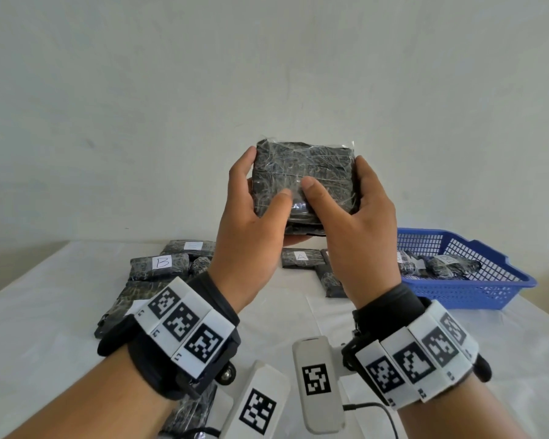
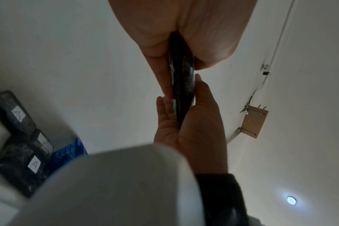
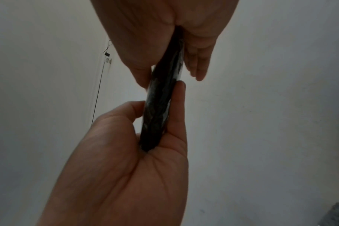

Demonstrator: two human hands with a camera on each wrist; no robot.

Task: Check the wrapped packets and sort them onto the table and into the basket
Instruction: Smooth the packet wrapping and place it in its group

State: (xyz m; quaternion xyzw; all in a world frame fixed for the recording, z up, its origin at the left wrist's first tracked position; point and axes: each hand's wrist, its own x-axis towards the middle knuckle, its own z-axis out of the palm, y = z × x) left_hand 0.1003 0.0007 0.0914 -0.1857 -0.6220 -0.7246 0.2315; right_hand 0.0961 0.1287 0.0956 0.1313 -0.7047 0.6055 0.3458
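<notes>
Leftmost, on the white surface [image 1: 45,327], lay a cluster of dark wrapped packets; one of them, the B packet [image 1: 159,264], showed a white label with that letter. Above and nearer the middle, my left hand [image 1: 251,229] held the left edge of the raised packet [image 1: 301,172], thumb curled onto its near face and fingers [image 1: 249,153] wrapped behind it. That packet, dark under clear film, stood upright in the air above the surface, facing me, touching nothing but my hands. My right hand [image 1: 358,229] gripped its right edge the same way, thumb on the near face beside the left thumb, the rest behind. From the left wrist view the raised packet [image 2: 182,79] appeared edge-on, clamped between palms and fingers from both ends. Below, on the surface, rested the A packet [image 1: 300,257] with more dark packets beside it. Farthest right sat the blue basket [image 1: 476,293], on the surface, with several wrapped packets inside it.
</notes>
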